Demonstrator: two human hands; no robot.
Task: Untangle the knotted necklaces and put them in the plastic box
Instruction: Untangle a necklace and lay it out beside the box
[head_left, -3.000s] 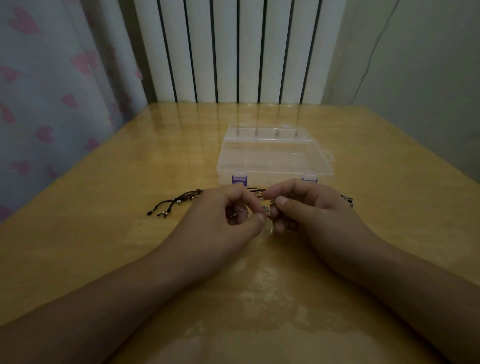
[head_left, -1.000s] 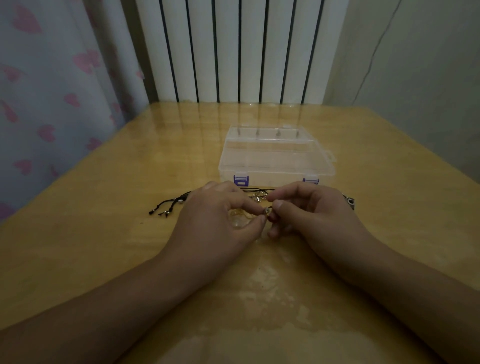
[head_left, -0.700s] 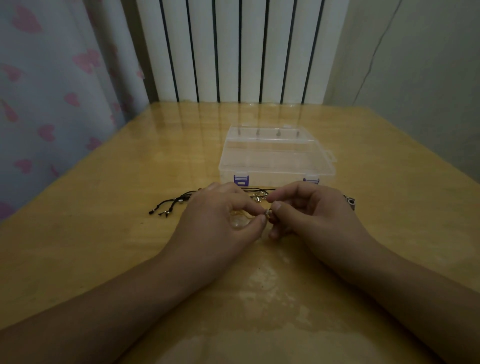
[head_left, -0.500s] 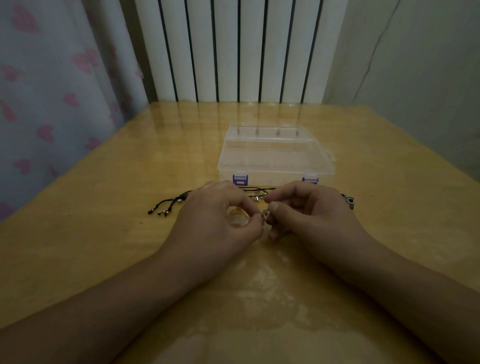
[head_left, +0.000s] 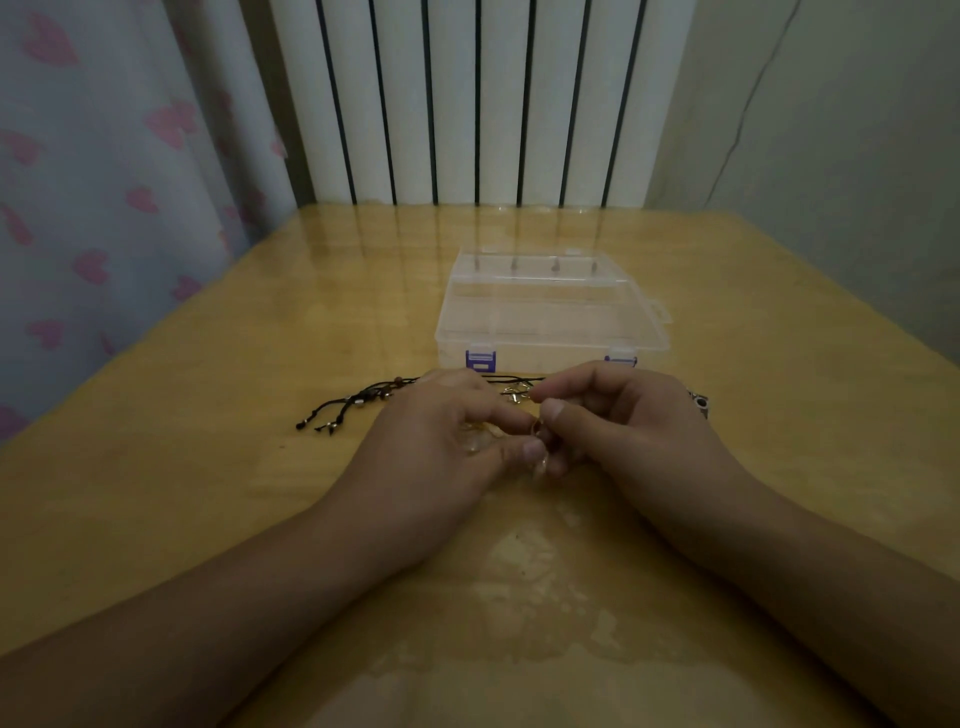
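Observation:
A black cord necklace (head_left: 358, 402) with small beads lies on the table, its loose ends trailing left of my hands. Between my hands a small metal clasp or ring (head_left: 517, 394) shows. My left hand (head_left: 441, 441) and my right hand (head_left: 618, 421) meet at the fingertips and pinch the knotted part, which is mostly hidden under the fingers. A small metal bead (head_left: 700, 404) peeks out right of my right hand. The clear plastic box (head_left: 550, 306) with purple latches stands shut just behind my hands.
The wooden table (head_left: 208, 467) has a glossy surface. A white radiator (head_left: 467, 98) stands behind its far edge, a curtain with pink hearts (head_left: 104, 182) hangs at the left, and a plain wall (head_left: 831, 156) is at the right.
My fingertips have shifted slightly on the knot. The necklace's loose ends and the box have stayed where they were.

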